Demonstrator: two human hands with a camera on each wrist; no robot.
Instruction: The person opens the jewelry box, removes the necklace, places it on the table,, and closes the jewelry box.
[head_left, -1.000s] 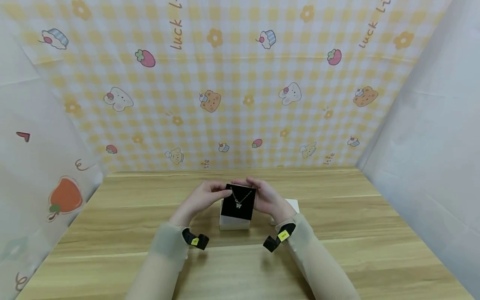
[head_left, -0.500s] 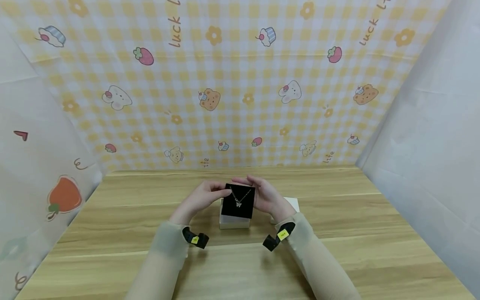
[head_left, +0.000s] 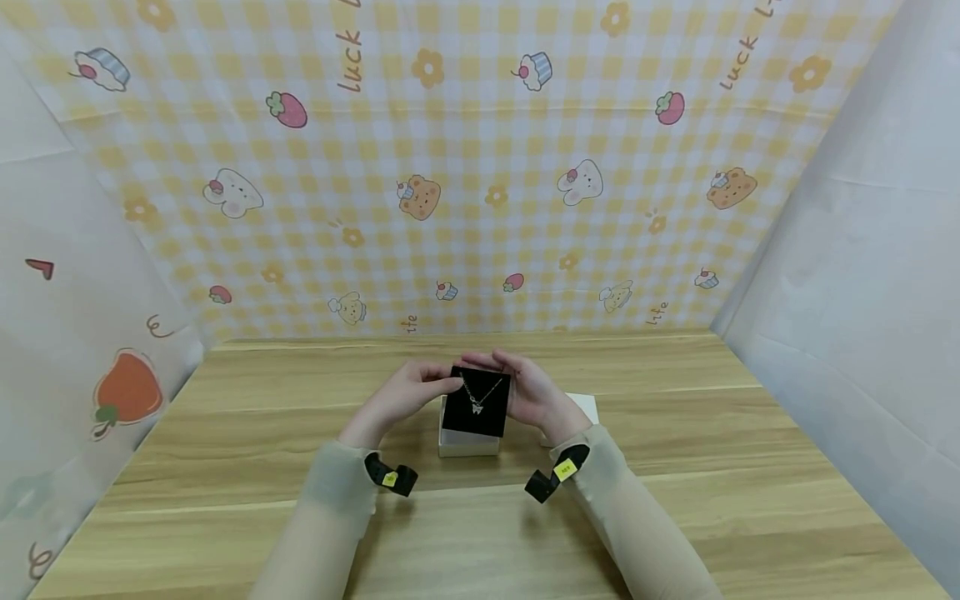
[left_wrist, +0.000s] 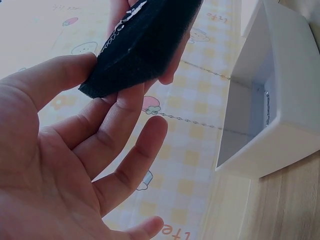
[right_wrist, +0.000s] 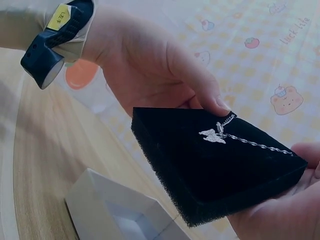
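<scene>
A black foam pad (head_left: 459,417) is held tilted above a small white box (head_left: 468,448) in the head view. A silver necklace (left_wrist: 135,16) lies across its face, with a butterfly pendant (right_wrist: 212,136). My left hand (head_left: 401,398) pinches the pad's left corner, thumb in front and fingers behind. My right hand (head_left: 534,404) holds the opposite edge, its fingers partly hidden behind the pad. In the left wrist view, two strands of chain (left_wrist: 195,121) run from behind the pad into the open box, where more chain lies.
A white box part (head_left: 583,406) stands behind my right wrist, partly covered, perhaps a lid. The wooden table (head_left: 262,450) ends at a yellow checked backdrop (head_left: 480,242). White cloth (head_left: 840,208) hangs at the right side.
The pad has shifted very slightly, with both hands keeping their hold. The head view has tilted a little; the box stays in place.
</scene>
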